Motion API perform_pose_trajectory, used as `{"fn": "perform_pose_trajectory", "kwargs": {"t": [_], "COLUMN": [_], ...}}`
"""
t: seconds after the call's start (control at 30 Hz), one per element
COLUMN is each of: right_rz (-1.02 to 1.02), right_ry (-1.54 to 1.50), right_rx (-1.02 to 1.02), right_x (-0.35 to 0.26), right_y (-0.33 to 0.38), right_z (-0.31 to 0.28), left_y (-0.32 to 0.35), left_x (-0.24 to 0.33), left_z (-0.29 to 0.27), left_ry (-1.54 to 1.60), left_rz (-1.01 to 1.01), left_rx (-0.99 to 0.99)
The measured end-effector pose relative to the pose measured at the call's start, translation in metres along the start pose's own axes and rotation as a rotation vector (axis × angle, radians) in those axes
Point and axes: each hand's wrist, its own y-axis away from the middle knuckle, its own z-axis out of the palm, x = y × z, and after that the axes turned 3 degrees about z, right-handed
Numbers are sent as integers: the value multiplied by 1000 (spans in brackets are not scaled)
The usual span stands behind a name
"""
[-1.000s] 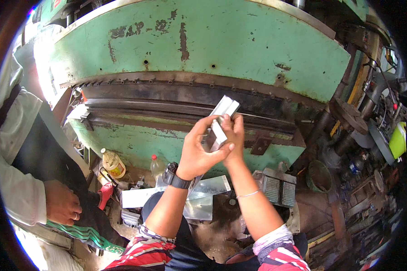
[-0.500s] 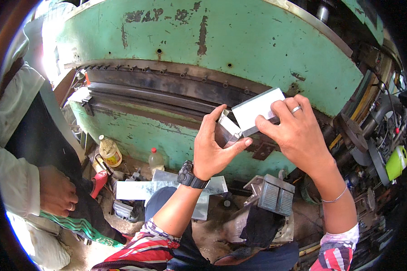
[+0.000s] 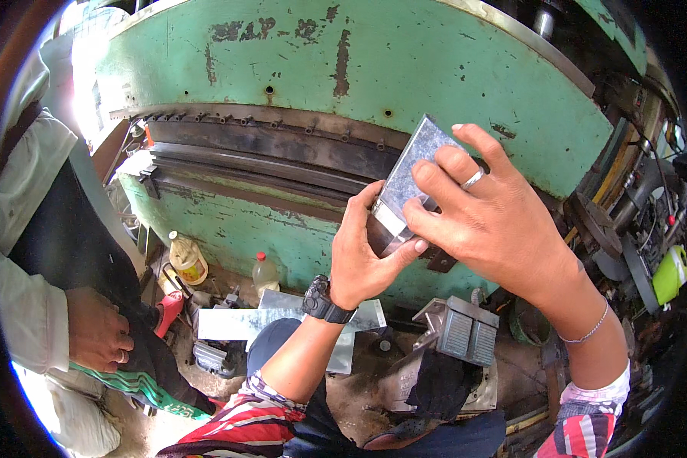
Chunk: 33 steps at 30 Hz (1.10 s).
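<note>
In front of a green press brake [image 3: 206,57], my left hand [image 3: 362,263] grips a small shiny metal piece [image 3: 390,220] with a pale face, its thumb and fingers around the sides. A bent grey sheet-metal piece [image 3: 424,149] with a mottled face meets its upper end. My right hand [image 3: 488,210] is on that sheet piece, fingers curled over its face and thumb side near the lower edge. The fingers hide part of both pieces, so I cannot tell exactly how they touch. Behind them runs the machine's dark die rail [image 3: 259,172].
A co-worker's hand [image 3: 99,328] hangs at the left. Below lie flat metal sheets [image 3: 233,324] and a grey foot pedal [image 3: 469,332]. Two bottles, a yellowish jug [image 3: 188,259] and a red-capped one [image 3: 265,271], stand by the machine. Cluttered parts and a lime-green container [image 3: 669,276] fill the right side.
The sheet piece has turned more upright and shows its mottled face instead of the bright one. My right hand has shifted its fingers over it; my left hand stays nearly in place.
</note>
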Motion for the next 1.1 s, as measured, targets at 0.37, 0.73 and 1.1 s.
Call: {"fn": "perform_pose_trajectory", "kwargs": {"t": [0.37,0.73,1.1], "right_rz": [205,217,226], "right_ry": [-264,-457,-362], "right_rx": [22,31,75], "right_x": [-2,6,5], "right_y": [-1,2,6], "right_z": [-6,1,5], "left_y": [-3,0,-1], "left_x": [0,-6,-2], "left_z": [-7,-10,-11], "left_ry": [-32,184,106], "left_rz": [-2,-65,-36], "left_rx": [6,-3,22]}}
